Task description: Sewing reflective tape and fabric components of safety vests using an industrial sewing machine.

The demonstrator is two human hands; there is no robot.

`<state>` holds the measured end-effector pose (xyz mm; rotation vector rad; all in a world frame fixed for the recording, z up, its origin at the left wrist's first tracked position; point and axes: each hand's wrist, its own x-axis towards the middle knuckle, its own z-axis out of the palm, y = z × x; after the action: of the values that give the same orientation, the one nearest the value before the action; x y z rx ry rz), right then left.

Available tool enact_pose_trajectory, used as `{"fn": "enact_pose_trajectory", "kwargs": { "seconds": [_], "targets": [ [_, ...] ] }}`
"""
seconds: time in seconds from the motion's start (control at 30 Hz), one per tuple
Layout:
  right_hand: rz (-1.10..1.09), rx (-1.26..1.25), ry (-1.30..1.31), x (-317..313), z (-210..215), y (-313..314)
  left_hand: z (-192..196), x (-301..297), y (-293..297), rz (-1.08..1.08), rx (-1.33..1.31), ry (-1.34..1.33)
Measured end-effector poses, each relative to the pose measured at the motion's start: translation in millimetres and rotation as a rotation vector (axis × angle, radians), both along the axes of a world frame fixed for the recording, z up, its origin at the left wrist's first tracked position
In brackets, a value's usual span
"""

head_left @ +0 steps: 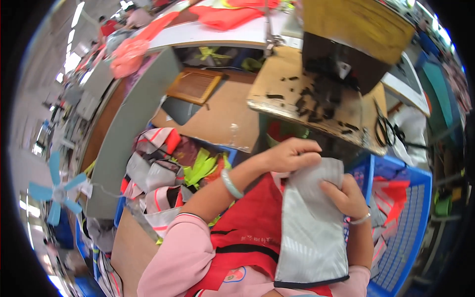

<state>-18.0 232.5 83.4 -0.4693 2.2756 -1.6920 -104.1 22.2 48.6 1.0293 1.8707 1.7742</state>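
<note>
A long silver-grey piece of fabric (314, 227) with a dark strip along its lower edge hangs in front of my red apron (250, 218). My left hand (295, 154), a pale green bangle on its wrist, pinches the cloth at its upper left corner with curled fingers. On the upper right side, my right hand (347, 196) grips the same piece, thumb on the front and fingers behind, mostly hidden.
A wooden worktop (277, 94) with black scraps carries a yellow-and-dark machine (356, 39). Black-handled scissors (383, 129) hang at its right edge. A blue basket (408, 222) of fabric pieces stands right; more fabric pieces (163, 173) are piled left. A blue fan (57, 190) is far left.
</note>
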Motion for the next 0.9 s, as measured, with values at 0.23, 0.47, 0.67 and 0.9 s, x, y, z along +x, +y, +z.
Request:
{"fn": "enact_pose_trajectory", "kwargs": {
  "seconds": [0.23, 0.47, 0.67, 0.9],
  "targets": [
    [-0.118, -0.195, -0.122, 17, -7, 32, -68, 13, -13, -0.053, -0.062, 0.004],
    [0.124, 0.766, -0.307, 20, -71, 84, -58, 8, -17, 0.073, -0.182, 0.128],
    [-0.367, 0.658, 0.57, 48, 2, 24, -19, 35, -11, 0.197, -0.223, 0.332],
    [-0.289, 0.943, 0.935, 64, 55, -8, 21, 60, -15, 0.252, -0.217, 0.467]
  ]
}}
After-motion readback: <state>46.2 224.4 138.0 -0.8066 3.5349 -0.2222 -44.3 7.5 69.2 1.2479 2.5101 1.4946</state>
